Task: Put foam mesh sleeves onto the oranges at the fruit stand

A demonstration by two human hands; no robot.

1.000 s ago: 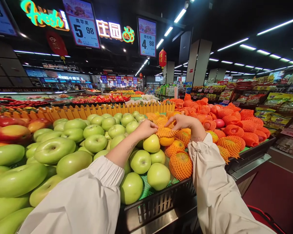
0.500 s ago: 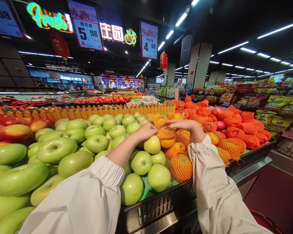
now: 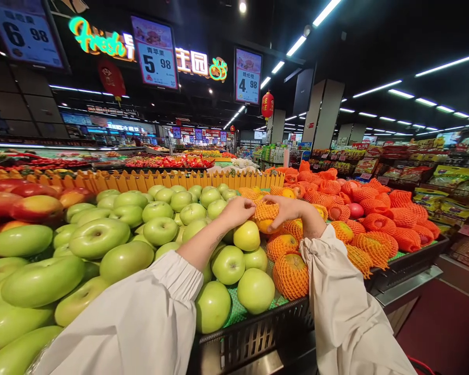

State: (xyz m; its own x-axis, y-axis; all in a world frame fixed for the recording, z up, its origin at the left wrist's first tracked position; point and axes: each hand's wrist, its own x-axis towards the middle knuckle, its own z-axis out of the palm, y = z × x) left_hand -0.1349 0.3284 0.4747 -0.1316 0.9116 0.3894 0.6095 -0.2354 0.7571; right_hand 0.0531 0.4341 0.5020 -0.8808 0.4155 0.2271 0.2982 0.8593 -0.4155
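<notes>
Both my hands meet over an orange half wrapped in an orange foam net, at the border between the green apples and the netted oranges. My left hand pinches the net from the left, fingers closed on it. Curled round the fruit from the right, my right hand grips it. A yellow-green apple lies just below my left hand. Both arms wear loose white sleeves.
Green apples fill the black crate on the left, mangoes beyond them. Netted oranges and red-netted fruit pile on the right. A yellow picket divider runs behind. Price signs hang above; a red-floored aisle lies right.
My right hand has come in from above the oranges and closed on the netted orange beside my left hand. The camera has tilted down slightly.
</notes>
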